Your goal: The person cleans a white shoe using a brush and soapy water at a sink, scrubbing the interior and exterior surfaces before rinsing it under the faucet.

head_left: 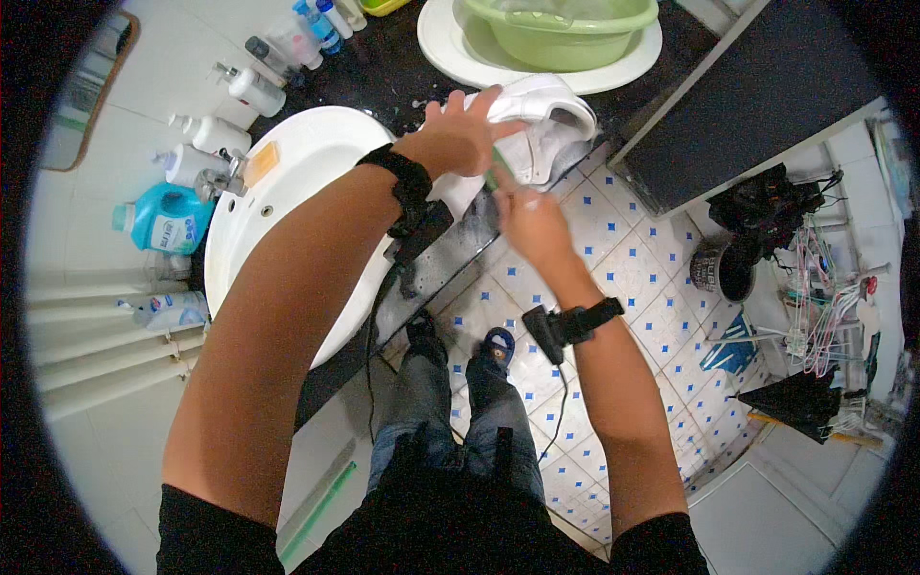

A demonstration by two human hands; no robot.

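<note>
A wet white garment (551, 115) lies bunched on the dark counter between the sink and the green basin, with suds around it. My left hand (462, 134) is spread flat on its left part, fingers apart and pressing down. At the garment's near side, my right hand (533, 222) is closed round the handle of a slim green brush (497, 172). The brush's head is hidden by my left hand and the cloth. My right hand is slightly blurred.
A white oval sink (240, 278) is at left, with an orange soap bar (261, 164) beside the faucet. Bottles and a blue detergent jug (172, 218) line the wall. A green basin (575, 38) sits far back. Hangers (822, 297) and a bucket (721, 268) are at right.
</note>
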